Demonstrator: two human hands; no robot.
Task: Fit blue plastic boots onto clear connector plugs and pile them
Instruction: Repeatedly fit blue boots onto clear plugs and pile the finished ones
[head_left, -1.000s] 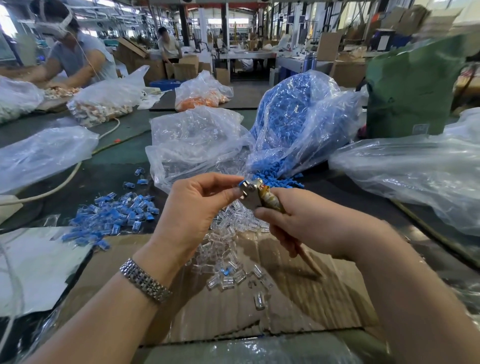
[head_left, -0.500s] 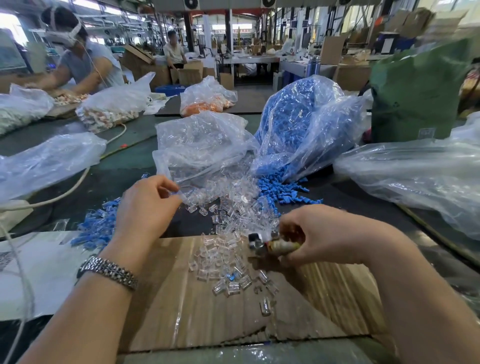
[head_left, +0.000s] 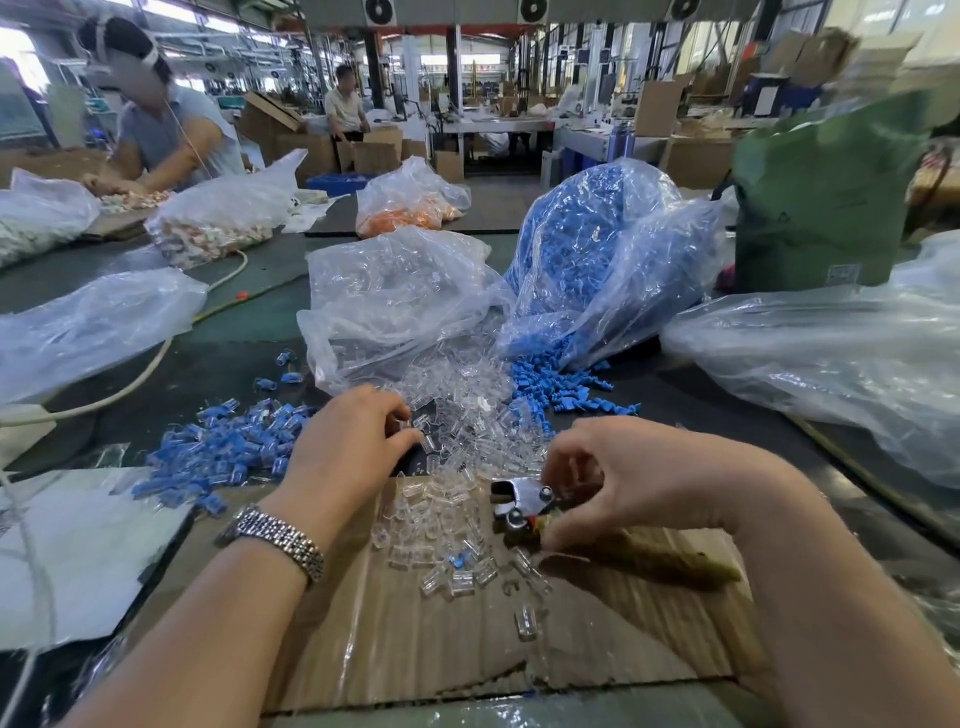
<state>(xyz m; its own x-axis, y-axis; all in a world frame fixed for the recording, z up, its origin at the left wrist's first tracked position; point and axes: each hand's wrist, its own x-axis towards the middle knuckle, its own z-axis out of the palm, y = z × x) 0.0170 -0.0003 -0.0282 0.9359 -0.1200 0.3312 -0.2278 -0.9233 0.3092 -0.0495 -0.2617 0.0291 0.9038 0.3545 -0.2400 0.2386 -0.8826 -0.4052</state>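
Loose clear connector plugs (head_left: 457, 441) spill from an open clear bag (head_left: 395, 301) onto the cardboard sheet (head_left: 467, 649). My left hand (head_left: 348, 447) reaches into them and pinches a clear plug between thumb and fingertips. My right hand (head_left: 623, 478) grips a small metal plier-like tool (head_left: 519, 501) with a yellowish handle, its jaws pointing left just above the cardboard. Loose blue boots (head_left: 561, 384) spill from a large bag of blue boots (head_left: 597, 249). A pile of plugs with blue boots fitted (head_left: 223, 447) lies to the left of my left hand.
Big plastic bags lie at the right (head_left: 831, 364) and left (head_left: 88, 322). A green sack (head_left: 826, 197) stands at the back right. A cream cable (head_left: 135, 374) crosses the dark table. A person (head_left: 166, 135) works at the far left, another sits farther back.
My left hand went out to the finished pile on the left, then came back right into the clear plugs. My right hand lowered the tool from chest height to the cardboard.
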